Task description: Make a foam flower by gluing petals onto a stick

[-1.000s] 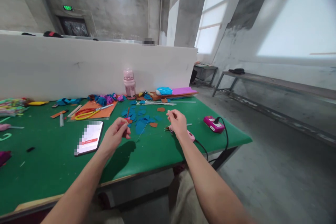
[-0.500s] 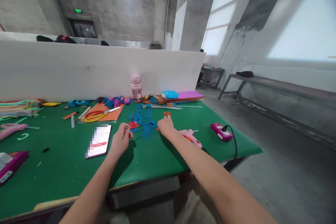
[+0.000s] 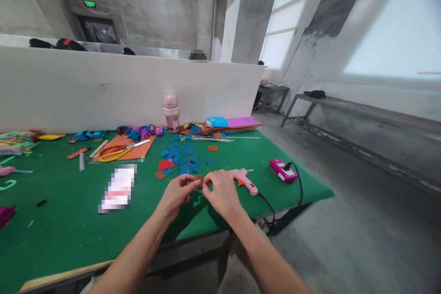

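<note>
My left hand (image 3: 177, 193) is closed in a pinch, with a thin reddish stick (image 3: 189, 165) rising from its fingertips. Between both hands a small brown cut piece (image 3: 199, 182) is visible, partly covered by fingers. My right hand (image 3: 222, 190) pinches at this piece's right side. Just beyond the hands lie scattered blue cut pieces (image 3: 174, 152), a red piece (image 3: 164, 165) and a loose brown piece (image 3: 160, 175). Right of my right hand rests a pink glue gun (image 3: 245, 180) with its cord over the table edge.
On the green table (image 3: 62, 234) lie a phone (image 3: 119, 188), yellow-handled scissors (image 3: 119, 152) on an orange sheet (image 3: 141, 149), and a magenta power box (image 3: 283, 171) at right. A pink bottle (image 3: 171, 115) stands before the white partition (image 3: 131, 87).
My right hand has lifted a brown piece off the table. Both hands have come together nearer the front edge, the left moving rightward with the stick. The view has shifted slightly.
</note>
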Motion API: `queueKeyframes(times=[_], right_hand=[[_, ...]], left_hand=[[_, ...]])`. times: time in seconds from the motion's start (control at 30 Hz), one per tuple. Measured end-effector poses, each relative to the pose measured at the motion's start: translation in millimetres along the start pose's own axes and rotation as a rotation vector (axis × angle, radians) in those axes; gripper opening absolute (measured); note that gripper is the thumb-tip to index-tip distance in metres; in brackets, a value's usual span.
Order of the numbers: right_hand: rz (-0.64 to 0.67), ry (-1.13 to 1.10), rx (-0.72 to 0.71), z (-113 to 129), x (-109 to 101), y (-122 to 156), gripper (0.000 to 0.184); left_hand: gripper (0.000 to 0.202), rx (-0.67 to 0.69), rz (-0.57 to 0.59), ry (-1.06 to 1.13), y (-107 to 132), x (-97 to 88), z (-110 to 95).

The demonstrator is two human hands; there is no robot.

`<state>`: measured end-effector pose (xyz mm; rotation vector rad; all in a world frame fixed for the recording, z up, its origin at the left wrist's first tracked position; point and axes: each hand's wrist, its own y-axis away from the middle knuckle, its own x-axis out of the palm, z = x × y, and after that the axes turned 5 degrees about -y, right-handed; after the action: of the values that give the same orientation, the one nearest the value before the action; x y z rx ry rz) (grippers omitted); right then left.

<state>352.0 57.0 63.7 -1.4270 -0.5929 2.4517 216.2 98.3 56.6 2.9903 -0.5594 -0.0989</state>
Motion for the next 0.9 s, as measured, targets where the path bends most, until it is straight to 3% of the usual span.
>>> queueKeyframes(times=[0.1,0.17,0.33,0.43,0.5,0.67,0.77,0.9], right_hand=[[0.016,-0.037,0.006,-2.2,0.2,7.2,0.007],[0.015,-0.068,0.023,-15.9,-5.8,8.6,0.009],[-0.087,0.098,0.244,-83.2,-32.5,17.1,0.025],[0.102,0.153,0.365,-118.8,-38.2,22.8,0.029],[0.21,0.14,0.372,-132.4,-37.2,23.8,0.028],[0.366,0.064,0.333,-142.5,-36.9,16.6,0.018],[0.385,-0.043,0.354,-143.9,-40.5,12.5,0.014],[0.314,-0.496,0.519,-136.1,-49.2,16.6,0.021]], left_hand=[[0.031,-0.019,-0.029,-0.042,-1.6,0.3,5.7],[0.028,-0.028,-0.046,-0.121,-4.9,-4.0,9.4],[0.014,0.13,-0.082,-0.486,-12.7,-14.6,17.5],[0.014,0.122,-0.058,-0.702,-13.0,-14.9,19.8],[0.018,0.091,-0.058,-0.835,-12.3,-13.4,19.7],[0.02,0.096,-0.08,-0.988,-11.8,-10.9,18.4],[0.022,0.078,-0.071,-1.005,-12.6,-11.6,18.8],[0.024,0.063,-0.048,-1.013,-13.1,-13.3,19.4]])
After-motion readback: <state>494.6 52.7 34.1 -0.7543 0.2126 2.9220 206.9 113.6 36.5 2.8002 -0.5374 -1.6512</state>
